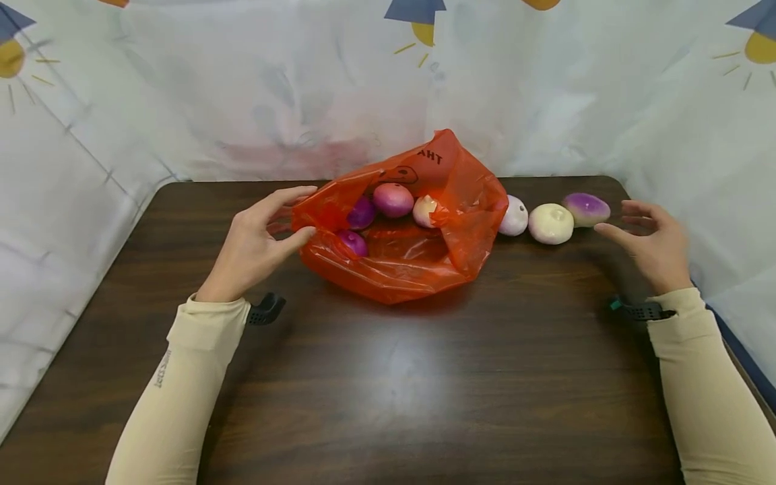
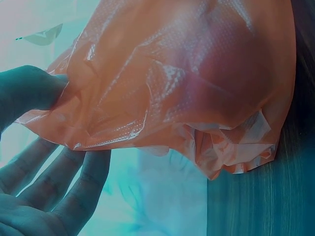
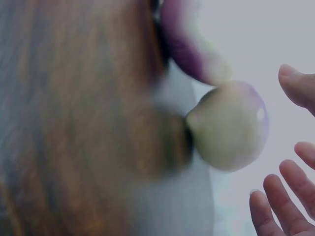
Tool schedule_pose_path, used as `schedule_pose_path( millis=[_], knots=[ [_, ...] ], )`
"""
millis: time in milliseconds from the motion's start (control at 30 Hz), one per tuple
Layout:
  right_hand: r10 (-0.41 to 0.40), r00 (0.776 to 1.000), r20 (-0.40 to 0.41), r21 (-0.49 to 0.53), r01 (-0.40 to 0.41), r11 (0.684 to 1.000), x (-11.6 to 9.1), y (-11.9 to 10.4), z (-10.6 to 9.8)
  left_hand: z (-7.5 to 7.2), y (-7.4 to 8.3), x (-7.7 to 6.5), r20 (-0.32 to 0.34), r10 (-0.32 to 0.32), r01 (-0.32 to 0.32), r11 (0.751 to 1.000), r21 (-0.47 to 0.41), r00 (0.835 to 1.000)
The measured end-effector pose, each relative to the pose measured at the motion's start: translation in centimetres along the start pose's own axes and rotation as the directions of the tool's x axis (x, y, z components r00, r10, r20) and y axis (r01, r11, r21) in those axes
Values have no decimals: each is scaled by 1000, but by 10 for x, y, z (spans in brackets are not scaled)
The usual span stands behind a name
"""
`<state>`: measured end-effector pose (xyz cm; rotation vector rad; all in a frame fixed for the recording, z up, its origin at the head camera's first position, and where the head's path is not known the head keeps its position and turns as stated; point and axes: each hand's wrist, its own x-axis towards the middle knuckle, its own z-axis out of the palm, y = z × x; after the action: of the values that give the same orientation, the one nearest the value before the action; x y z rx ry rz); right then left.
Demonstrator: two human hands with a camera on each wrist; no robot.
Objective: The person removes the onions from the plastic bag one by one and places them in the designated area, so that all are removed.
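An orange-red plastic bag (image 1: 400, 276) lies on its side at the back of the table, its mouth facing me. Inside it are several purple and pinkish onions (image 1: 393, 200). My left hand (image 1: 257, 236) holds the bag's left edge, thumb on one face and fingers behind the film in the left wrist view. Right of the bag sit a whitish onion (image 1: 514, 217) partly behind the film, a pale onion (image 1: 551, 223) and a purple-and-white onion (image 1: 586, 209). My right hand (image 1: 655, 246) is just right of the purple-and-white onion, fingers spread and holding nothing.
The dark wood-grain table (image 1: 394, 391) reaches toward me. White printed curtains (image 1: 291, 87) hang close behind it and along both sides. A dark wrist strap (image 1: 267, 310) shows at my left wrist, another (image 1: 642, 310) at my right.
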<state>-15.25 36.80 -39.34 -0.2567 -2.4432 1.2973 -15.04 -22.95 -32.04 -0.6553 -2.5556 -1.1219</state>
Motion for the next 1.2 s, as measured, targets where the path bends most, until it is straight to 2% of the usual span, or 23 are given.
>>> schedule_pose_path(
  millis=[233, 700, 833, 1000, 1200],
  knots=[
    [-33, 999, -34, 12, 34, 999, 4, -23, 1, -1, 1, 2, 4, -3, 3, 1000, -17, 1000],
    [-219, 975, -16, 30, 220, 975, 12, -98, 2, -2, -1, 3, 7, 1, 0, 1000, -28, 1000],
    [-283, 959, -1, 48, 283, 958, 13, -116, 9, -3, -1, 3, 10, 1, -1, 1000, -23, 1000],
    [-357, 934, 14, 130, 353, 927, 10, -137, 21, -4, 0, 2, 16, -4, 4, 1000, -27, 1000],
    [-495, 867, 53, 209, 475, 855, 2, -157, 41, -6, -1, 1, 8, -4, 4, 1000, -30, 1000]
  ],
)
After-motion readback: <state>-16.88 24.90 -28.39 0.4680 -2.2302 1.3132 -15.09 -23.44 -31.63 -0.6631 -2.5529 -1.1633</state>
